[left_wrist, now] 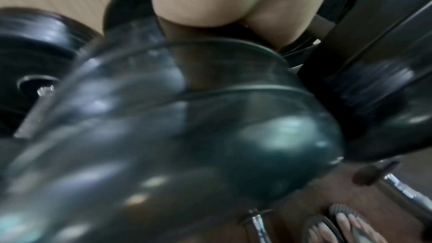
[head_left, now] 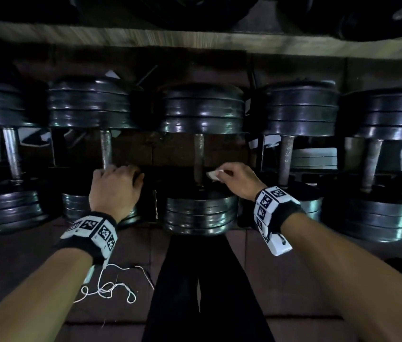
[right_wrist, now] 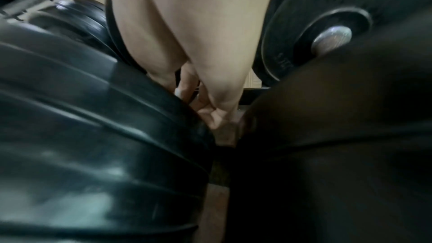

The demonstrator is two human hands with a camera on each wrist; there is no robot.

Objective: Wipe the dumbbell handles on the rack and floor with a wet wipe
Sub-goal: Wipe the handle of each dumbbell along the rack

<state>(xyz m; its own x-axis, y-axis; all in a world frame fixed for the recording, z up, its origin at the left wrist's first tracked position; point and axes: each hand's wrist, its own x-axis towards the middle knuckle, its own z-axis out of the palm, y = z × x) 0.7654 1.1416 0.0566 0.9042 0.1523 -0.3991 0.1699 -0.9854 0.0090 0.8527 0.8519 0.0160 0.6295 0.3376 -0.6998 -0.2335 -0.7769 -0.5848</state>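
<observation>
Several black plate dumbbells lie side by side on the floor under a rack shelf. My right hand (head_left: pixel 234 180) pinches a crumpled white wet wipe (head_left: pixel 212 175) just right of the middle dumbbell's metal handle (head_left: pixel 198 154), near that handle's lower end; whether the wipe touches it I cannot tell. My left hand (head_left: pixel 116 186) sits on the near plates of the dumbbell one place to the left, fingers curled over their far edge at the foot of its handle (head_left: pixel 106 149). In the wrist views the left hand (left_wrist: pixel 210 3) and the right hand (right_wrist: pixel 198 43) show between blurred black plates.
More dumbbells flank these, with handles at far left (head_left: pixel 12 154), right (head_left: pixel 286 156) and far right (head_left: pixel 371 161). The rack's wooden shelf (head_left: pixel 195 38) hangs over them. A white cord (head_left: pixel 111 287) lies on the reddish floor beside my black-trousered legs (head_left: pixel 200 292). Sandalled feet (left_wrist: pixel 346 224) show below.
</observation>
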